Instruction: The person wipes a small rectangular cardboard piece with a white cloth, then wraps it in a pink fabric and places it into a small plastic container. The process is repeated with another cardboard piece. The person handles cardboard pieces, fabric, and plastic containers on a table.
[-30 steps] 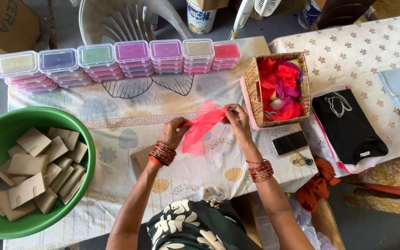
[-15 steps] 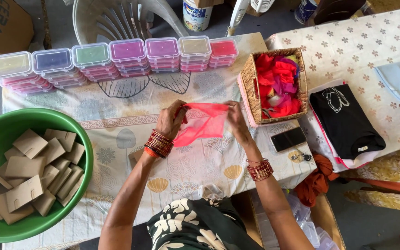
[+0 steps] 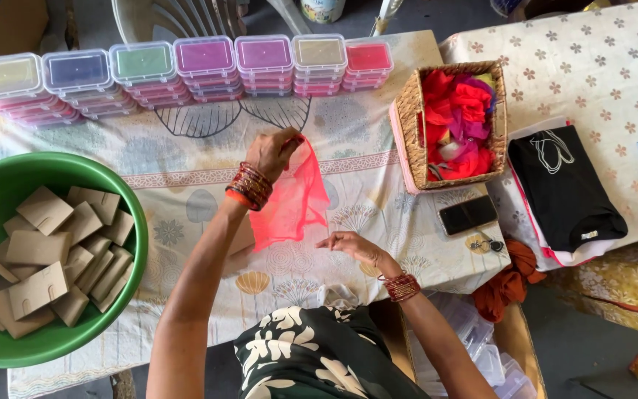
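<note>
My left hand (image 3: 273,151) is raised over the middle of the table and pinches the top corner of a sheer pink-red cloth (image 3: 289,203), which hangs down from it. My right hand (image 3: 348,245) is lower and nearer to me, its fingertips at the cloth's bottom corner; whether it grips that corner is unclear. Red and orange bangles ring both wrists. A woven basket (image 3: 407,125) to the right holds more red, pink and purple cloths.
A row of clear lidded boxes (image 3: 201,70) with coloured contents lines the far edge. A green tub (image 3: 112,192) of brown card pieces sits at left. A black phone (image 3: 468,214), keys and folded black cloth (image 3: 563,188) lie at right. The tablecloth (image 3: 186,177) is patterned.
Both hands held the cloth spread level between them; now my left hand has lifted its corner and my right hand has dropped toward me, so the cloth hangs diagonally.
</note>
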